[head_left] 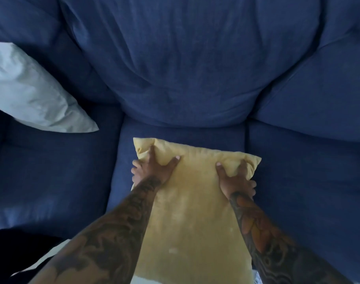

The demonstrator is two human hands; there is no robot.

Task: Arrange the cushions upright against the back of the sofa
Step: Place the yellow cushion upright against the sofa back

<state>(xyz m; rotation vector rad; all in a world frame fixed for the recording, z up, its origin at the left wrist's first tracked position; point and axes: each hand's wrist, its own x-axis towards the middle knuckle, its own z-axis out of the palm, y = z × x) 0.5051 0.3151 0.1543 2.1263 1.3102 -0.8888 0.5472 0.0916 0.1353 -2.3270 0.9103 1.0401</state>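
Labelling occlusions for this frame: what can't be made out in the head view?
- Yellow cushion: near end cut off by the bottom edge and the forearms.
- White pillow: cut off by the left edge.
- Left hand, right hand: fingers wrap behind the cushion's sides.

Sofa (175, 58) was dark navy blue all over, fabric faintly heathered, no print. Held cushion (191, 212) was plain pale yellow, mustard-ish, with lighter blotchy sheen patches on its face. Pillow (27, 89) at left was plain pale grey-white, no pattern. Left forearm (113, 232) carried dense dark grey-black tattoos. Right forearm (263, 232) carried dark tattoos with orange-red fill. Fingers (176, 159) showed pale nails. Bottom left corner was black beside a white strip.
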